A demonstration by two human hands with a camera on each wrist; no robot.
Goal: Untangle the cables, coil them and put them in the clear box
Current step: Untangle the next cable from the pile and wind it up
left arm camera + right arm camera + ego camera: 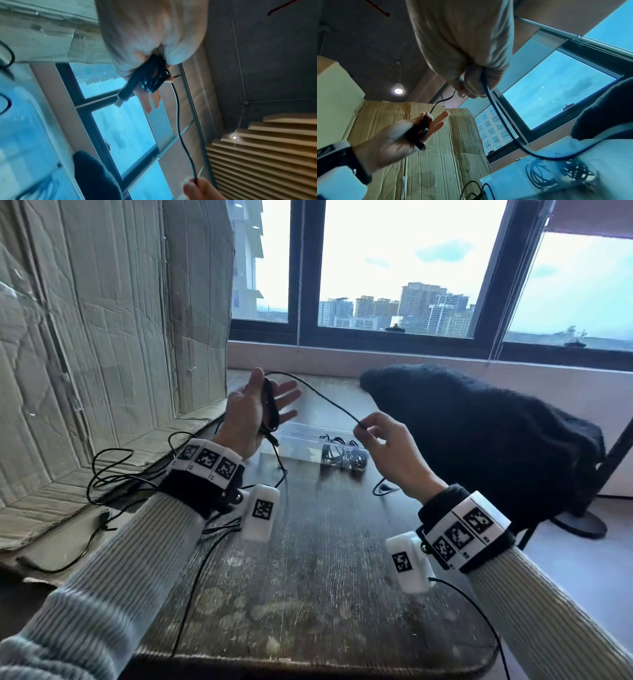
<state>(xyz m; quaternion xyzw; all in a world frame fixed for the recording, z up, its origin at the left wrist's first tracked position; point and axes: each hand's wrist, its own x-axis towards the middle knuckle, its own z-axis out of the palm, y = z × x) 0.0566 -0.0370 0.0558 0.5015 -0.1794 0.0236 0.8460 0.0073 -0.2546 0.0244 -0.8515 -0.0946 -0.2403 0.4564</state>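
Observation:
My left hand (250, 409) is raised palm-up over the table, fingers straight, thumb holding a coil (271, 409) of black cable in its crook. In the left wrist view the coil (150, 77) hangs off the palm with a USB plug (123, 96) sticking out. One strand of the black cable (325, 397) runs from the coil to my right hand (387, 446), which pinches it between thumb and forefinger. The rest of that cable (493, 108) drops from the right hand toward the table. The clear box (301, 436) lies beyond both hands, with coiled cables (342, 457) inside.
More loose black cables (113, 470) trail over the table's left side and the flattened cardboard (102, 337). A black fleece cloth (479, 433) covers a chair at the right. The dark wooden table (308, 577) runs to the window sill.

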